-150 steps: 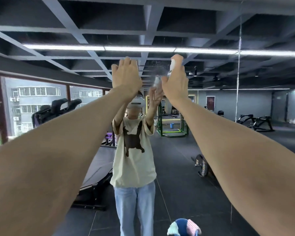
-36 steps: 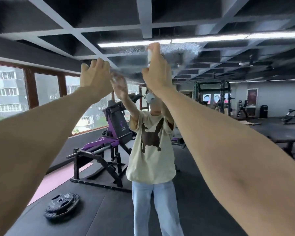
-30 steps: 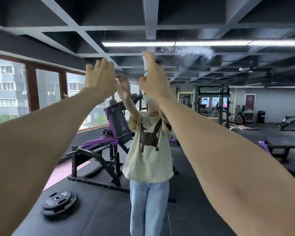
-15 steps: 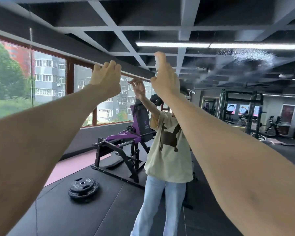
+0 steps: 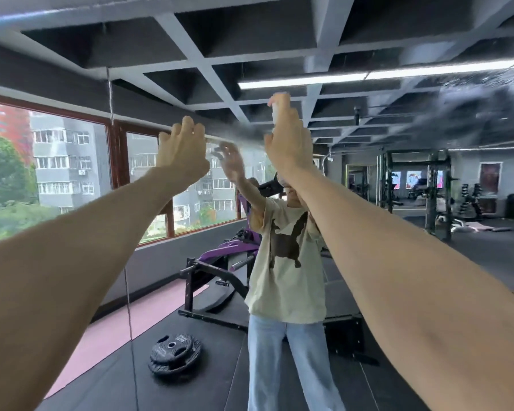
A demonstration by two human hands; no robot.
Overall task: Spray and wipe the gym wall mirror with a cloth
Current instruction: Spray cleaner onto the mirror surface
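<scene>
Fingers of my right hand (image 5: 288, 143) curl in a tight grip round a small white plastic spray bottle (image 5: 275, 112). It stands upright, facing the large gym wall mirror (image 5: 428, 256) straight ahead. My left hand (image 5: 181, 155) hangs raised beside it, loosely bent and empty. Wet spray droplets (image 5: 481, 105) speckle the glass to the upper right. No cloth is visible.

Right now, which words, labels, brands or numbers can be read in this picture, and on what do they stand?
None reads clearly.
On the weight plate: white lettering near the hub, too small and blurred to read.
On the wall posters: blurred pictures, no legible words.
On the T-shirt: a dark animal figure, no words.
On the spray bottle in the right hand: no label shows.
</scene>
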